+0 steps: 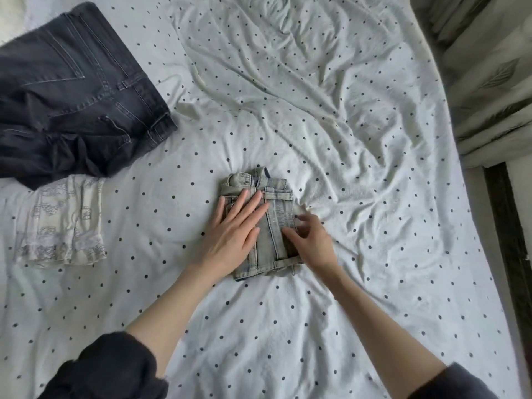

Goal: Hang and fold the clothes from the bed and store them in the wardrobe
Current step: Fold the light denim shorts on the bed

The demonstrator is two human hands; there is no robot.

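A small pale-blue denim garment (275, 220), folded into a compact rectangle, lies in the middle of the bed. My left hand (234, 228) presses flat on its left half with straight fingers. My right hand (312, 240) rests at its right edge, fingers loosely bent and touching the denim. Dark grey jeans (72, 93) lie crumpled at the upper left. Below them sits a folded white lace-trimmed garment (62, 223).
The bed is covered by a white sheet with dark dots (331, 110), wrinkled toward the far right. Beige patterned curtains (489, 76) hang along the bed's right side, above a dark floor strip (506, 220). No wardrobe is in view.
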